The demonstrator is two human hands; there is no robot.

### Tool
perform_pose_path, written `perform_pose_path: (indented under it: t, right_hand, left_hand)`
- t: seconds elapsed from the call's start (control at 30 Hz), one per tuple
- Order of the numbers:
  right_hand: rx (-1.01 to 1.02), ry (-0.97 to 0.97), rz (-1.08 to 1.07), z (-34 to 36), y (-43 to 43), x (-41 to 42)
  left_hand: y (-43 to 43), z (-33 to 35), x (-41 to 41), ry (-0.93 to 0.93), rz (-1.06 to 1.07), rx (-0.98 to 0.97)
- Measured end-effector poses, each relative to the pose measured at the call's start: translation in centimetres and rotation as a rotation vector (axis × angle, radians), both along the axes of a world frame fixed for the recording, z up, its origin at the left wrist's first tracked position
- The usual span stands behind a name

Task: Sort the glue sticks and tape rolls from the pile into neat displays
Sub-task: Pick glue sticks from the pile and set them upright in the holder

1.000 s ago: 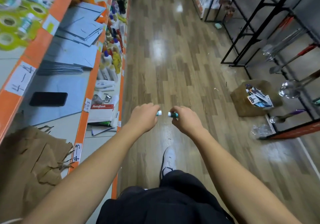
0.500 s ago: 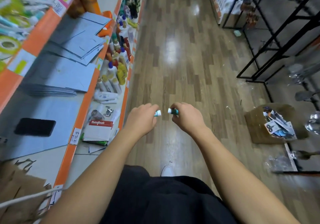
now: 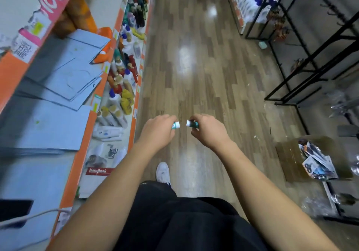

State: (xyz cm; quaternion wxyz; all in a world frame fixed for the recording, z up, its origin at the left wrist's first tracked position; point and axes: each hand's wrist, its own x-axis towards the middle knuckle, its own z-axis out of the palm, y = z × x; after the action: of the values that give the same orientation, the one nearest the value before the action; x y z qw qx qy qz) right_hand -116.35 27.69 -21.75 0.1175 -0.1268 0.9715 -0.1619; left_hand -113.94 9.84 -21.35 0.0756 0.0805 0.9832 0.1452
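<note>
Since the earlier frames the view has swung: the white shoe [image 3: 163, 172] now shows in full ahead of the dark trousers, the black phone [image 3: 13, 209] has slid to the lower left corner, and the cardboard box [image 3: 287, 157] on the floor [image 3: 204, 76] sits lower on the right, while both hands stay held out together over the aisle. The left hand [image 3: 157, 132] is knuckles-up, its fingers curled round a teal-and-white glue stick [image 3: 175, 125] with only the white end poking out toward the right. The right hand [image 3: 210, 131] mirrors it, thumb and fingers pinching a second glue stick [image 3: 192, 124] whose white end points left. The two white ends face each other, close but apart, in the air above the floor, beside the shelf [image 3: 81, 153]. Most of each stick is hidden inside the fingers, so whether each is a whole stick or only a part cannot be told. The phone is cut off by the frame edge, a pale cable [image 3: 35, 216] crosses it, and the bottles [image 3: 120, 103] on the lower shelf are too blurred to count. In view: two hands, two glue sticks, one shoe, one phone, one box.
</note>
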Motion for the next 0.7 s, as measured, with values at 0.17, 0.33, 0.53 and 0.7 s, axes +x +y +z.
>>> perform_pose_path:
  t: [0.17,0.33,0.53,0.7]
  right_hand:
    - [-0.046,0.009,-0.050,0.8,-2.9,-7.8]
    - [-0.049,0.020,-0.084,1.0,-5.0,-13.3]
    - [-0.052,0.006,-0.086,0.8,-7.0,-20.4]
    - [-0.069,0.002,-0.082,0.2,-7.9,-27.7]
  left_hand:
    - [-2.8,0.8,-8.3,0.030,-0.080,-0.041]
    - [-4.7,1.3,-14.5,0.009,-0.100,0.001]
    - [-6.7,0.7,-21.5,-0.020,-0.073,0.025]
    - [-7.7,0.4,-28.3,-0.034,-0.058,0.011]
